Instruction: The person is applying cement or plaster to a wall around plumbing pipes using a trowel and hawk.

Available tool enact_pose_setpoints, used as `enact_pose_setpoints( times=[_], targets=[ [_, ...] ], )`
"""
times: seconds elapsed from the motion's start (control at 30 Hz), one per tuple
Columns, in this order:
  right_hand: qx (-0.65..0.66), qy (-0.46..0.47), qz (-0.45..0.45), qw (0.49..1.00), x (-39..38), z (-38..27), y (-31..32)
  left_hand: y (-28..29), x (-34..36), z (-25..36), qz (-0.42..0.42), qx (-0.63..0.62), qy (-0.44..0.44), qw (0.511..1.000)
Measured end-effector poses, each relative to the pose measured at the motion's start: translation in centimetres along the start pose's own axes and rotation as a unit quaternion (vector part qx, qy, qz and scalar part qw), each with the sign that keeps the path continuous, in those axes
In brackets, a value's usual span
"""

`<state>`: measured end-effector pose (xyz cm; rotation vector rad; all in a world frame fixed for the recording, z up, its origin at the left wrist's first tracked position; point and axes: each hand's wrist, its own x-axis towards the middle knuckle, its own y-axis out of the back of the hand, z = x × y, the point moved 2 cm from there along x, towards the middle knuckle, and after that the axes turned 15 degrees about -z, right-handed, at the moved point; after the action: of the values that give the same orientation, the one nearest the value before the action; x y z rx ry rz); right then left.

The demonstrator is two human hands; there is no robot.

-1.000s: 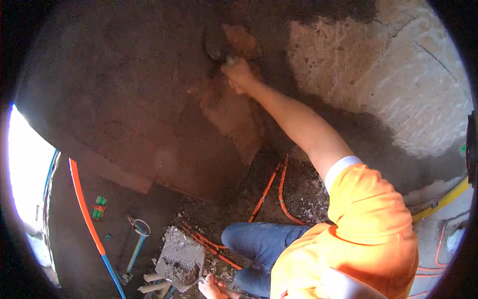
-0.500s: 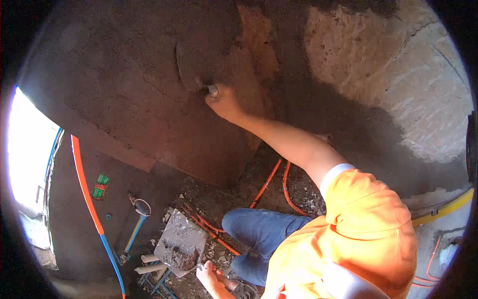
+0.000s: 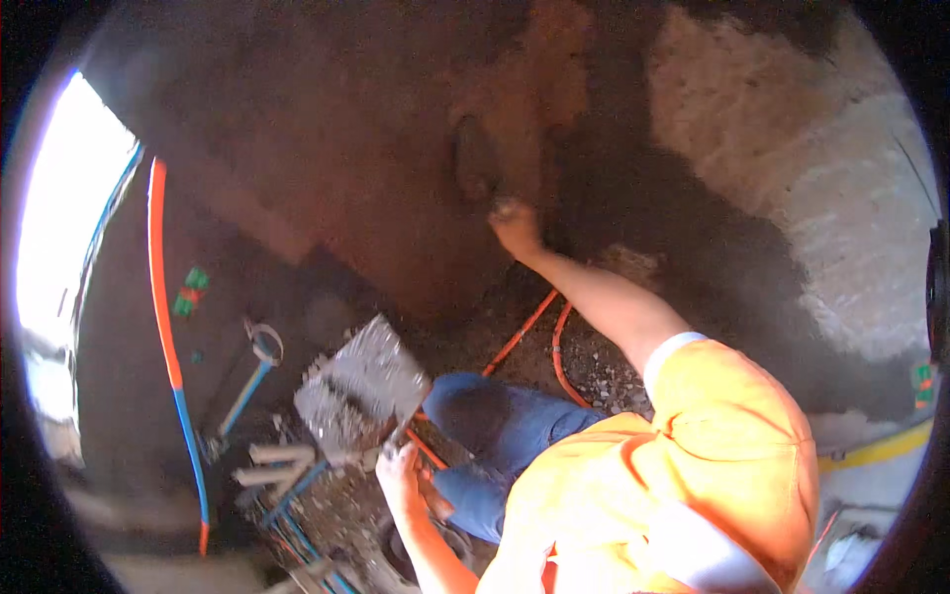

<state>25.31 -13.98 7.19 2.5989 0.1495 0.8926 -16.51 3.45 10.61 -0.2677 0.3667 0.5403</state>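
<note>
My right hand (image 3: 515, 232) reaches out to the wall with its fingers closed round the handle of a trowel. The trowel's blade (image 3: 475, 158) lies against the dark wet plaster (image 3: 376, 168) and is dim and partly blurred. Low in front of me, my left hand (image 3: 398, 475) grips a square metal plasterer's hawk (image 3: 381, 361) by its underside, close to my knees. A heap of grey-brown mortar (image 3: 341, 411) sits on the hawk's near-left part. The hawk's handle is mostly hidden by my fingers.
Orange tubes (image 3: 524, 332) rise from the rubble floor near my knee. An orange-and-blue pipe (image 3: 160, 267), a green packet (image 3: 191, 291) and a blue-handled tool with a ring (image 3: 244, 396) are on the left. A pale rough wall patch (image 3: 752, 129) shows at right.
My right hand has moved right and down along the wall with the trowel. The hawk has risen and turned a little in my left hand. The whole view has shifted.
</note>
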Motion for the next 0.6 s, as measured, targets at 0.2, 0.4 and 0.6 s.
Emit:
enact_pose_setpoints(
  times=[0.2, 0.4, 0.6],
  targets=[
    [0.301, -0.241, -0.326, 0.863, -6.6, -11.0, 0.8, 1.6, 5.1, -1.6, -0.069, 0.151, 0.009, 0.986],
    [0.456, -0.432, -0.448, 0.637, -13.8, -20.0, -1.9, 1.3, 6.2, -3.4, -0.077, 0.121, 0.043, 0.989],
    [0.699, -0.469, -0.435, 0.32, -20.1, -20.2, -4.9, -0.8, 5.4, -3.0, -0.107, 0.137, -0.005, 0.985]
  ],
)
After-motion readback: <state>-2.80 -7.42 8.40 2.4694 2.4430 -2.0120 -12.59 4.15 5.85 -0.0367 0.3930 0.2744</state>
